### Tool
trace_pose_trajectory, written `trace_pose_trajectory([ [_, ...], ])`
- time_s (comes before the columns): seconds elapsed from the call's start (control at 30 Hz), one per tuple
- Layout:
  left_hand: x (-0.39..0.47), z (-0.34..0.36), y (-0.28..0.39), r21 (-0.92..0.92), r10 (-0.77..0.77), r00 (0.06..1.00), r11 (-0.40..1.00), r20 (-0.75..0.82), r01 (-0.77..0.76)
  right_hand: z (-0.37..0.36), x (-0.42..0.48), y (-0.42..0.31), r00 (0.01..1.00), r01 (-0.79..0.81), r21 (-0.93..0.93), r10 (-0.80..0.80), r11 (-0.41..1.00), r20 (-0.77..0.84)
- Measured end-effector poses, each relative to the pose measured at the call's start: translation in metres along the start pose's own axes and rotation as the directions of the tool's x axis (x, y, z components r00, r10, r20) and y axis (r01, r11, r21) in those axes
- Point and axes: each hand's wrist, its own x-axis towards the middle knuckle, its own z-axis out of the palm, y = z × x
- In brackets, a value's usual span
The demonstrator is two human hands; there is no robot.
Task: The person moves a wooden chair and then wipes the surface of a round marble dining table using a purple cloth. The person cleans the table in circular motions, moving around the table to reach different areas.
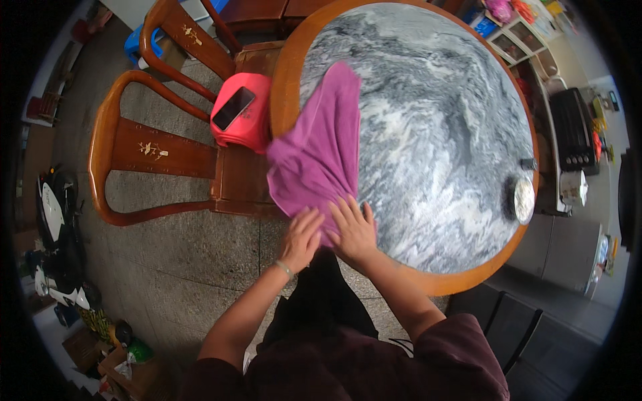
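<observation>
A purple-pink cloth (323, 140) lies in loose folds over the left edge of a round table (436, 130) with a grey marbled top and a wooden rim. Part of the cloth hangs past the rim towards me. My left hand (301, 238) touches the cloth's near left end, its fingers over the fabric and a bracelet on the wrist. Beside it, my right hand (353, 228) rests on the near end with spread fingers, at the table's edge. Whether either hand's fingers pinch the fabric is not clear.
Left of the table, a smartphone (233, 108) lies on a red plastic stool (256, 120). Two wooden chairs stand there, the nearer one (160, 150) with an inlaid back. A round light-coloured object (523, 200) and a small dark item (528, 164) are near the table's right edge.
</observation>
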Motion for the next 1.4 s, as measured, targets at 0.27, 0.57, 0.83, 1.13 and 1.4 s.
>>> trace_pose_trajectory([
  [0.27,-0.169,-0.014,0.002,-0.219,-0.277,0.959,0.933,0.064,0.284,-0.007,-0.258,0.101,0.880,-0.468,-0.158,0.475,0.870,0.010],
  [0.57,-0.166,-0.009,-0.033,-0.255,-0.480,0.875,0.856,-0.069,0.449,-0.005,-0.146,0.049,0.820,-0.572,0.078,0.573,0.817,0.017],
  [0.83,0.063,0.034,-0.065,-0.207,-0.611,0.694,0.788,-0.381,0.581,-0.020,0.095,0.109,0.916,-0.270,-0.055,0.239,0.961,-0.322],
  [1.13,0.100,0.048,-0.060,-0.131,-0.619,0.617,0.750,-0.487,0.649,-0.047,0.358,0.227,0.869,-0.346,-0.125,0.268,0.930,-0.415],
  [1.4,0.109,0.043,-0.043,-0.255,-0.627,0.596,0.766,-0.503,0.590,-0.034,0.398,0.117,0.991,0.006,-0.277,-0.043,0.961,-0.130],
])
